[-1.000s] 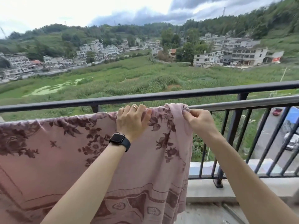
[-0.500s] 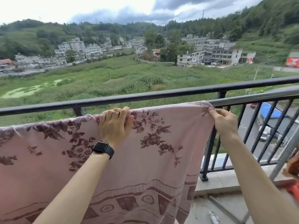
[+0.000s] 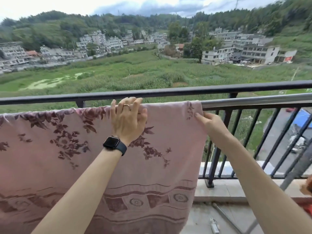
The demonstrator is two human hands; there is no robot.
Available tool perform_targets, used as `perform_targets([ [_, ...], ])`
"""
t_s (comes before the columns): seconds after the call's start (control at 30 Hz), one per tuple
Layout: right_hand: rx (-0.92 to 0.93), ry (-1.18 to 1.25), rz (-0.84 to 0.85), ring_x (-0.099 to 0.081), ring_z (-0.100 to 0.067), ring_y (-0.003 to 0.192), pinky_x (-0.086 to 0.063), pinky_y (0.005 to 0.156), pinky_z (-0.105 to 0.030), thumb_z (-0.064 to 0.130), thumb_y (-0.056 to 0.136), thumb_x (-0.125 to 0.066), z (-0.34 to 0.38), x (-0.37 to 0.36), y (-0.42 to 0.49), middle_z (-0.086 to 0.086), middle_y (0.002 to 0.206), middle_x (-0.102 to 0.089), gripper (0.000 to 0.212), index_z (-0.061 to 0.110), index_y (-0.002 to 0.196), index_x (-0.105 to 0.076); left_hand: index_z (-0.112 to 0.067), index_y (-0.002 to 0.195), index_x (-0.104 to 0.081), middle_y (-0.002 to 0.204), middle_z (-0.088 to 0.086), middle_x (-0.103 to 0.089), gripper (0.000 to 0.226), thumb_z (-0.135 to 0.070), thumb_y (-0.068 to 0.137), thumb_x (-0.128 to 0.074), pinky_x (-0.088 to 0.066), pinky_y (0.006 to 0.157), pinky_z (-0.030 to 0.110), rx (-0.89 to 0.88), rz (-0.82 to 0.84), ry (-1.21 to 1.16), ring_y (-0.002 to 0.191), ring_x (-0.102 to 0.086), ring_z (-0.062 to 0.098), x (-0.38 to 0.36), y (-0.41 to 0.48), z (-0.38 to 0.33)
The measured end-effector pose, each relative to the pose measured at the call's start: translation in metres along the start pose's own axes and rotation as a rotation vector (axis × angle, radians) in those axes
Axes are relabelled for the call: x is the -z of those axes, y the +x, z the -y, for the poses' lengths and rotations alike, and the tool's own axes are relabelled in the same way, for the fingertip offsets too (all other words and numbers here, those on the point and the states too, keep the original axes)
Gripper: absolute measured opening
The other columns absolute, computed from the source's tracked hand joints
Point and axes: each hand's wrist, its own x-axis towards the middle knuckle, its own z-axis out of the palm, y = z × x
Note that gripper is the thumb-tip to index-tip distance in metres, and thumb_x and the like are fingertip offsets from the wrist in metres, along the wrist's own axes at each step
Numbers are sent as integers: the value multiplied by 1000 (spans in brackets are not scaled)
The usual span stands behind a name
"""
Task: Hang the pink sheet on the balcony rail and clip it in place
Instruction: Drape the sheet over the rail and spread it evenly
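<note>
The pink sheet (image 3: pixel 175 149), printed with dark red flowers, hangs over the silver inner rail (image 3: pixel 253 100) from the left edge of view to about the middle right. My left hand (image 3: pixel 128 119), with a ring and a black watch, lies flat on the sheet's top fold, fingers spread and resting over the rail. My right hand (image 3: pixel 211 123) pinches the sheet's right edge just below the rail. No clip is in view on the sheet.
A dark outer balcony rail (image 3: pixel 168 92) runs just behind and above the silver rail, with vertical bars (image 3: pixel 236 142) at the right. A small object (image 3: pixel 214 225) and a metal rod (image 3: pixel 226 218) lie on the floor. Something orange (image 3: pixel 306 190) sits at the right edge.
The sheet's bunched right end has been spread rightward along the rail. My right hand slid from the top corner down the right edge. My left hand's fingers have opened flat.
</note>
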Motion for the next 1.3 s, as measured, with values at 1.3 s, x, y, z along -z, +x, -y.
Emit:
perform_targets([
  [1.3, 706, -855, 740, -64, -18, 94, -55, 81, -37, 49, 85, -71, 104, -271, 123, 1, 115, -68, 37, 33, 115, -56, -27, 100, -71, 97, -15, -67, 11, -26, 96, -60, -39, 87, 18, 790, 349, -583, 95, -58, 0, 99, 16, 195],
])
